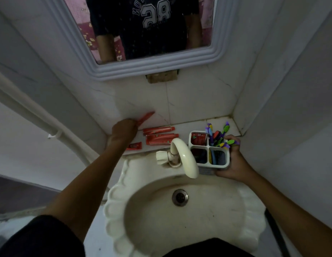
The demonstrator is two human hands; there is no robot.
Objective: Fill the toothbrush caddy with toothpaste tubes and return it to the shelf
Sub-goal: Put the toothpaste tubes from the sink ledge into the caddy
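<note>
Four-celled plastic caddy (209, 151) in right hand (233, 164); left hand (124, 130) lifts red tube (145, 117).

There is one camera, worn on the person's head. It looks forward and down, from close above the sink (180, 216). The wide view bends the walls and reaches up to the mirror (152, 65) ahead.
</note>
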